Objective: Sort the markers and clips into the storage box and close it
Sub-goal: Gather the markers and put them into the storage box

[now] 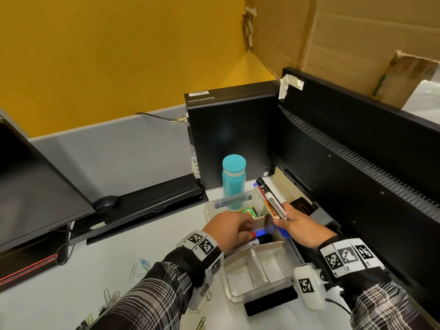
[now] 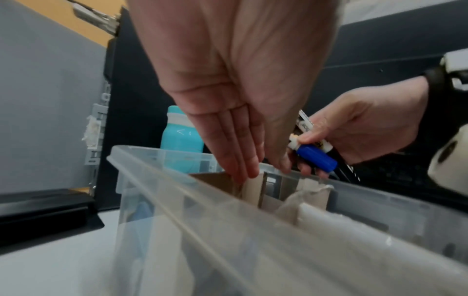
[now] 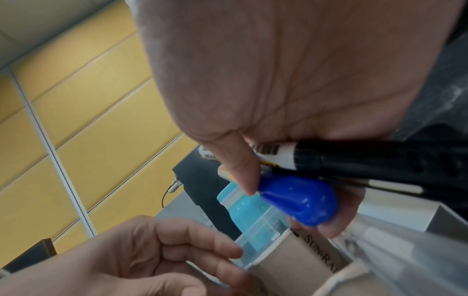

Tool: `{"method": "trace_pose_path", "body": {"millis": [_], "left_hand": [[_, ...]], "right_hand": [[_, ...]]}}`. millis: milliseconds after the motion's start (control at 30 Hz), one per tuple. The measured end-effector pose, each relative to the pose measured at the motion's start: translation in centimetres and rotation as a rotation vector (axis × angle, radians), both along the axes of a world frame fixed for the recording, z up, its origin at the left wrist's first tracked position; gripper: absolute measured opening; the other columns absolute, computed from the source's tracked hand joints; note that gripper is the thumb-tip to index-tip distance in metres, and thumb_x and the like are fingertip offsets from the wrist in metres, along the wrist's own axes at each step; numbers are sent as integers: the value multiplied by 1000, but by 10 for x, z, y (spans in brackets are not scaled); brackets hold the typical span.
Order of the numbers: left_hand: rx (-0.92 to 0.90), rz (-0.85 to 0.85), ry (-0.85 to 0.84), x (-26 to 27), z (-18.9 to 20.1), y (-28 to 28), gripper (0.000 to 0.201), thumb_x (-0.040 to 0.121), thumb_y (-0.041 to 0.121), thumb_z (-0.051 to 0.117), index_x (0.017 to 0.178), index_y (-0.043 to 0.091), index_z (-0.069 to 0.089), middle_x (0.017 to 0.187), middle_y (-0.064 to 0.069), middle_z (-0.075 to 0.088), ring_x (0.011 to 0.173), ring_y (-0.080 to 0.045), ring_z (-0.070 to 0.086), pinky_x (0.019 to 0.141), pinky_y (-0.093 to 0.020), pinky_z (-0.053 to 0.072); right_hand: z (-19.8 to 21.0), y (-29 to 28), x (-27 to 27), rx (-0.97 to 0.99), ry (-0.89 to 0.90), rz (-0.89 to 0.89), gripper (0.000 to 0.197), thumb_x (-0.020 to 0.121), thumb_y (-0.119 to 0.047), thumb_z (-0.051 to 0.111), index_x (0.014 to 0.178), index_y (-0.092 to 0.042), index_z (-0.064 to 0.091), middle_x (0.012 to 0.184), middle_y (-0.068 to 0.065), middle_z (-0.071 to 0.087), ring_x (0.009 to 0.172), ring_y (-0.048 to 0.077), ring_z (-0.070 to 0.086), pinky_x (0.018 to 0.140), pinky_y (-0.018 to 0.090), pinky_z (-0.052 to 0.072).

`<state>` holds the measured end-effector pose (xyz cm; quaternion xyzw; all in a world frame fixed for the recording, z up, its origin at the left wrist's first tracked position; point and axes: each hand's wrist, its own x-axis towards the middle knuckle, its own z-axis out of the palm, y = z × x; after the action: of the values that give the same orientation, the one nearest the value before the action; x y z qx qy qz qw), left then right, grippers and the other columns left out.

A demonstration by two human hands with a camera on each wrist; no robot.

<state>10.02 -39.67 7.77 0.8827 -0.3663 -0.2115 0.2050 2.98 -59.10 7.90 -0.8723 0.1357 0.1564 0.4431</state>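
The left hand (image 1: 226,228), fingers straight, reaches into the clear storage box (image 1: 210,208) on the counter (image 1: 147,263), hiding the markers inside. The right hand (image 1: 301,226) grips a bundle of markers (image 1: 273,206) over the box; their count is unclear. Paper clips (image 1: 142,264) lie scattered near-left.

The left hand (image 2: 235,84) points its straight fingers (image 2: 240,158) down into the clear box (image 2: 177,192), at a cardboard divider (image 2: 250,190). Beside it, the right hand (image 2: 364,124) grips markers (image 2: 316,158), one blue-capped. A teal bottle (image 2: 179,138) stands behind the box.
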Motion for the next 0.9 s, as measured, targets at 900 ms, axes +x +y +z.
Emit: {"method": "trace_pose_path", "body": {"millis": [900], "left_hand": [[361,173,-497,-22,-16,21,51,93,51,40,124,13,53,126,-4,45,116,-25,36,95,-39,30]], "right_hand": [[30,17,-13,-635,-160,104,27,93,-19,47,119,-20,42,116,2,49,106,19,42,85,32,44]]}}
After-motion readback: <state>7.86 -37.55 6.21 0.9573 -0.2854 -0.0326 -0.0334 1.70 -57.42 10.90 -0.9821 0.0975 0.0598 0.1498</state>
